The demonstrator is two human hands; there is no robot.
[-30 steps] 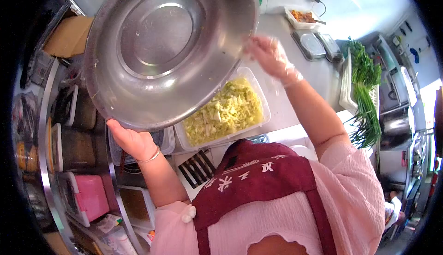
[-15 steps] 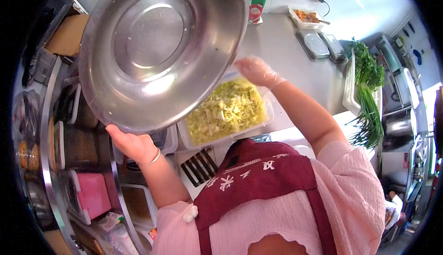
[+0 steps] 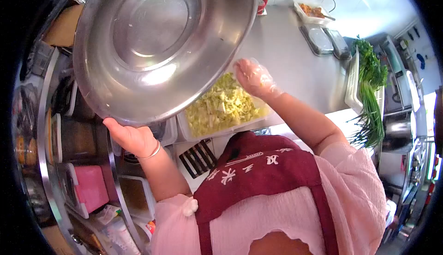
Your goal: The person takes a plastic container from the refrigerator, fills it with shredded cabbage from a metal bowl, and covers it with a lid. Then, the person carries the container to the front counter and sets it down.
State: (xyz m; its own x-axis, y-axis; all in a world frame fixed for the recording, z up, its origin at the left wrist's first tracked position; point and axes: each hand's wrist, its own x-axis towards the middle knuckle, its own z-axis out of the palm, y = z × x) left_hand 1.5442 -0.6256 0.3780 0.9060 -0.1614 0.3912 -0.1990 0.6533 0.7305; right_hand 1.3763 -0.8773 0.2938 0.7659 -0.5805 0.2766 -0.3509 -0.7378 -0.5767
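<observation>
A large stainless steel basin [image 3: 152,24] is tipped up on its side, its hollow facing me, with small pale bits stuck inside. My left hand [image 3: 131,137] grips its lower left rim, most fingers hidden behind the metal. Under the basin's lower right edge sits a clear plastic container [image 3: 221,134] of chopped pale green cabbage [image 3: 224,105]. Over the far right corner of that container is my right hand [image 3: 254,77], in a thin clear glove, close to the basin's rim. Its fingers are curled in; what they hold, if anything, cannot be made out.
Along the steel counter [image 3: 295,70] are lidded containers [image 3: 318,40], a white tray of orange food [image 3: 314,12] and a white basket [image 3: 353,82] of leafy greens [image 3: 369,72]. A black slotted rack [image 3: 197,158] lies near my apron. Shelves with a pink bin [image 3: 92,188] stand left.
The basin has shifted slightly, its right rim moving rightward, still in my left hand. My right hand has curled and turned beside the rim. The whole view has shifted a little.
</observation>
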